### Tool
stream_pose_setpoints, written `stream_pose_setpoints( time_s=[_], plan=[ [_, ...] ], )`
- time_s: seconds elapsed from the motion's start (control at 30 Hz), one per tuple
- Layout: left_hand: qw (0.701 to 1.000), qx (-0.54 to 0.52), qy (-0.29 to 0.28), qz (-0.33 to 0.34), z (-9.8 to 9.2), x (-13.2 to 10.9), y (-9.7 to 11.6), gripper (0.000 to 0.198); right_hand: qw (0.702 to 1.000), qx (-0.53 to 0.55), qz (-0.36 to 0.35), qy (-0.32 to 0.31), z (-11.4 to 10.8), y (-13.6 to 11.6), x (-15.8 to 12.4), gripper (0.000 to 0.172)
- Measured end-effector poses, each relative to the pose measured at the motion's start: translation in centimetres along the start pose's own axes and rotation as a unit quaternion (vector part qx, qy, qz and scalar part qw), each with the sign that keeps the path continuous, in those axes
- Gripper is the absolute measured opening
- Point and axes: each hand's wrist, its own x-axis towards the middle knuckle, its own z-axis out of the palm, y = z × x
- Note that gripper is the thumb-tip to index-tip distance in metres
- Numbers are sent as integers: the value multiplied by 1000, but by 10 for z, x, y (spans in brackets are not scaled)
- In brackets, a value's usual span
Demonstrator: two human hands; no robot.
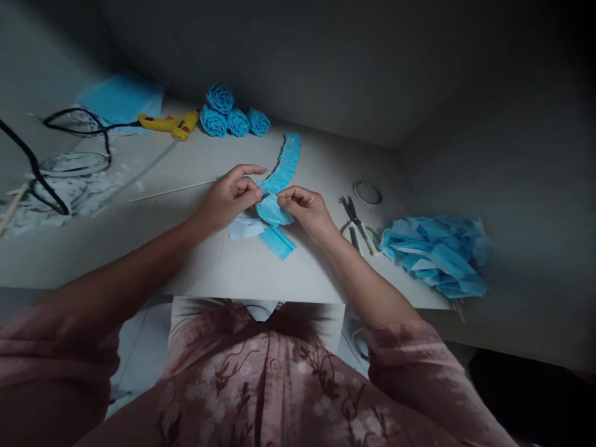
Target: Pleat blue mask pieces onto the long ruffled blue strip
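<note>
Between both hands is a small blue fabric piece (274, 211), rounded at its lower edge. My left hand (237, 189) pinches its upper left edge, with the index finger stretched out above. On the other side, my right hand (305, 208) pinches the right edge between thumb and fingers. A long gathered blue strip (288, 158) runs away behind the piece. Two loose cut pieces, one pale (245, 228) and one blue (278, 242), lie just below the hands. A thin wooden stick (174, 190) lies to the left, its far end hidden by my left hand.
Several rolled blue flowers (237, 121) sit at the back beside a yellow glue gun (179, 126). White scraps (69, 195) and a black cable (35, 164) spread at left. Scissors (356, 226), a tape ring (367, 192) and a heap of blue pieces (437, 254) lie at right.
</note>
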Motion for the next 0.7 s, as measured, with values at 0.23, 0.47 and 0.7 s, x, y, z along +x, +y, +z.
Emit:
stream_pose_setpoints(
  time_s=[0.23, 0.47, 0.7],
  plan=[
    [992, 117, 30, 22, 3, -2, 4, 21, 1000, -8, -6, -11, 4, 0, -1, 26],
    [994, 106, 36, -5, 1, -1, 0, 21, 999, -26, -13, -22, 2, -3, -5, 33],
    [998, 54, 25, -28, 1, -1, -1, 20, 999, -21, 1, -48, 5, -4, -6, 50]
  ],
)
